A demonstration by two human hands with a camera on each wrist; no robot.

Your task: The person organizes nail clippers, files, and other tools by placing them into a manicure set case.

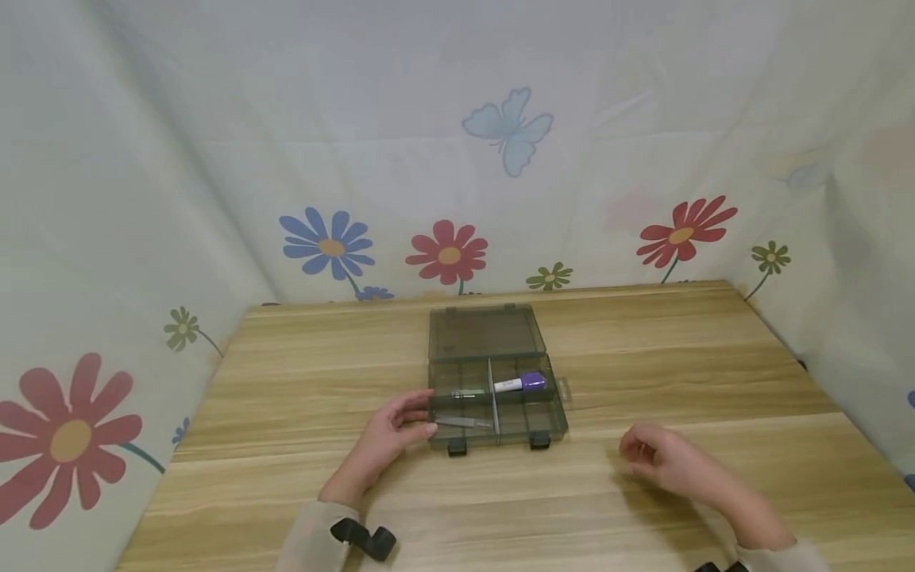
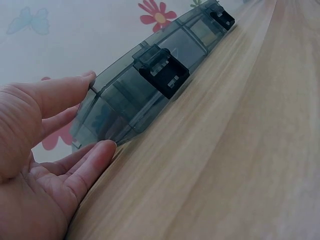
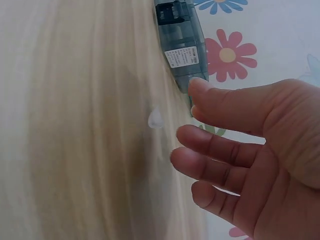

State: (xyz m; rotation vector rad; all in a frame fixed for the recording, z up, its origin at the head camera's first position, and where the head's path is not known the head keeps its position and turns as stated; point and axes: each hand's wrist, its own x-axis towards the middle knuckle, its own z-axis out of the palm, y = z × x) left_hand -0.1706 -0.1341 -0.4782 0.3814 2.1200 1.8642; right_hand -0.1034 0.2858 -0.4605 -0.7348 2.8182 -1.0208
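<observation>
A smoky grey plastic compartment box (image 1: pixel 493 397) lies open on the wooden table (image 1: pixel 643 357), its lid (image 1: pixel 486 332) folded back flat. Inside are a white tube with a purple cap (image 1: pixel 520 383), a thin pen-like item (image 1: pixel 468 392) and a clear strip (image 1: pixel 461 421). My left hand (image 1: pixel 400 425) touches the box's left end with thumb and fingers; the left wrist view shows the box (image 2: pixel 145 90) between thumb and fingertips (image 2: pixel 102 150). My right hand (image 1: pixel 661 457) hovers right of the box, fingers loosely curled, holding nothing; the right wrist view shows its fingers (image 3: pixel 220 150) near the box (image 3: pixel 180 45).
Floral fabric walls (image 1: pixel 443 159) close in the table on the back and both sides. Two black latches (image 1: pixel 457 449) stick out from the box's front edge. Bare wood lies to the left, right and front of the box.
</observation>
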